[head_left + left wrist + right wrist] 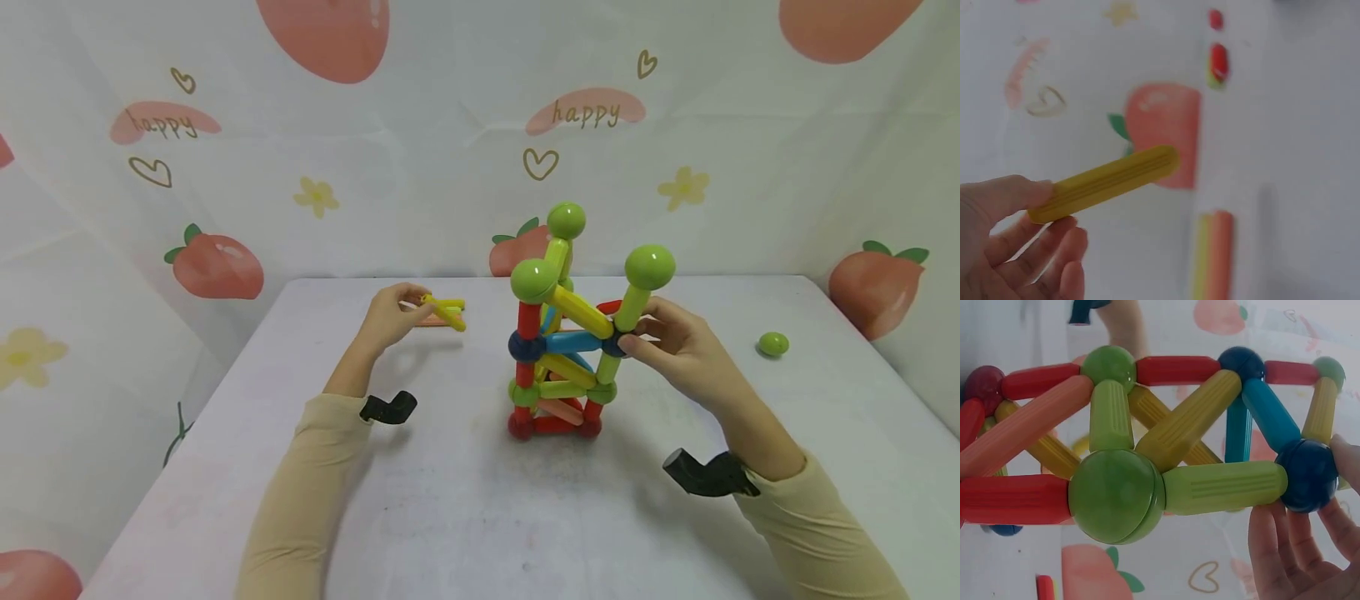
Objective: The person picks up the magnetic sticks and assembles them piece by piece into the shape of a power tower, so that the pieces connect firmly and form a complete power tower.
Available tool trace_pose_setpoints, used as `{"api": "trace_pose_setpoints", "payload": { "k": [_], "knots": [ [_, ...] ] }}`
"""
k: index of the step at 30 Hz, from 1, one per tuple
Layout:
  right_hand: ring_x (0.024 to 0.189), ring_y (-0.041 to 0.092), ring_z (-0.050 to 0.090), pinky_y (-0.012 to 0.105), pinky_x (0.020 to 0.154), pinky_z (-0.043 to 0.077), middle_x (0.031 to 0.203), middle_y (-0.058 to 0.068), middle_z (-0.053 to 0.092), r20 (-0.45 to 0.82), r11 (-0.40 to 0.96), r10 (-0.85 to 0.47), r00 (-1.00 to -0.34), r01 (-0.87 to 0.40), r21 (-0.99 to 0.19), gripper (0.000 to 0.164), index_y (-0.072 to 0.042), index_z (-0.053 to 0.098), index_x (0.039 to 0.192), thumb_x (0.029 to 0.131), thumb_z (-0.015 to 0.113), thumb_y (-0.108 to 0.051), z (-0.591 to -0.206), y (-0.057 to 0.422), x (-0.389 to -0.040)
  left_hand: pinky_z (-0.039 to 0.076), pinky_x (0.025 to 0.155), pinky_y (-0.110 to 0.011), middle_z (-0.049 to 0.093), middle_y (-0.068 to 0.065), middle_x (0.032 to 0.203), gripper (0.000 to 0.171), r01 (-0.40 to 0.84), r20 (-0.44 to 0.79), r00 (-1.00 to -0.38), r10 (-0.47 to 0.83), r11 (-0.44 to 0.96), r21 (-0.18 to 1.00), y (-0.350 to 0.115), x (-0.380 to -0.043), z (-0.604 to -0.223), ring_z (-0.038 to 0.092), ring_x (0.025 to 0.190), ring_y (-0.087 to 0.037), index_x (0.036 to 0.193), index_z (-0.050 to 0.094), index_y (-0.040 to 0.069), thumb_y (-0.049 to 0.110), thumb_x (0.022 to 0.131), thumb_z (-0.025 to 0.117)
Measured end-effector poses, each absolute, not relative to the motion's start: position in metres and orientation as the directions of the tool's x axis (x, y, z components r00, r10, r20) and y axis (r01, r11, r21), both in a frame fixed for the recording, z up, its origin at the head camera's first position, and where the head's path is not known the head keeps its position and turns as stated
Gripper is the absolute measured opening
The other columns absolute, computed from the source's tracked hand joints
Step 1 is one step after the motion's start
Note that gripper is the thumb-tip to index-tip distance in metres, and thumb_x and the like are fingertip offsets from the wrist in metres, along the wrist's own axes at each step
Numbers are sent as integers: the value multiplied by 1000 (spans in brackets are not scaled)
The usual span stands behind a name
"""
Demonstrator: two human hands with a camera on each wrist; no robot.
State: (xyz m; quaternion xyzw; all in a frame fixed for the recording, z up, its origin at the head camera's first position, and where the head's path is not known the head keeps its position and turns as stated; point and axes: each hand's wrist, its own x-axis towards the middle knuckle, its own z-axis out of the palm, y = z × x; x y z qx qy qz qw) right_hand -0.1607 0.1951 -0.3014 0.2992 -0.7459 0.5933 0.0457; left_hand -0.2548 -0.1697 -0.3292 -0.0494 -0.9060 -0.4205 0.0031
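Note:
A tower of coloured rods and balls (573, 342) stands upright on the table, with red balls at its base and green balls on top. My right hand (678, 354) grips a dark blue ball (1307, 476) on the tower's right side, thumb on one side and fingers on the other. Between thumb and fingers of my left hand (1029, 240), a yellow rod (1107, 182) is pinched near one end. In the head view that left hand is held left of the tower, close to a small group of loose rods (435, 321).
A single green ball (773, 344) lies on the right part of the white table (450, 517). Behind the table hangs a white cloth (450, 167) printed with peaches and flowers. Black wrist mounts (712, 475) stick out from both sleeves.

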Motion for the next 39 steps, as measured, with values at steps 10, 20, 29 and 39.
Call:
{"api": "trace_pose_setpoints", "payload": {
  "k": [10, 20, 29, 39],
  "knots": [
    [84, 5, 59, 16, 72, 54, 99, -10, 54, 448, 193, -311, -838, -517, -834, 32, -15, 56, 108, 83, 64, 4, -304, 166, -148, 50, 78, -16, 62, 0, 104, 29, 566, 588, -808, -16, 252, 785, -137, -207, -241, 61, 88, -10, 116, 60, -3, 6, 88, 61],
    [82, 4, 60, 19, 68, 54, 95, -13, 56, 466, 246, -238, -852, -517, -820, 31, -1, 55, 106, 79, 70, -1, -307, 133, -143, 48, 85, -28, 67, -10, 91, 24, 908, 940, -342, 7, 258, 329, -94, -161, -199, 59, 88, -17, 101, 65, -8, -2, 78, 67],
    [80, 5, 60, 20, 65, 55, 94, -14, 57, 501, 226, -234, -833, -547, -806, 32, -1, 55, 106, 78, 71, 0, -310, 124, -145, 46, 85, -30, 72, -8, 91, 27, 857, 833, -331, 444, 510, 69, -65, -164, -206, 59, 90, -23, 101, 70, 3, 19, 79, 73],
    [81, 6, 59, 20, 66, 54, 96, -15, 56, 482, 227, -245, -841, -534, -815, 34, 0, 53, 109, 79, 70, 0, -310, 124, -146, 45, 81, -33, 73, 3, 85, 24, 767, 716, -411, 565, 638, -62, -59, -166, -211, 62, 85, -17, 97, 73, 14, 28, 78, 74]
  ]
}}
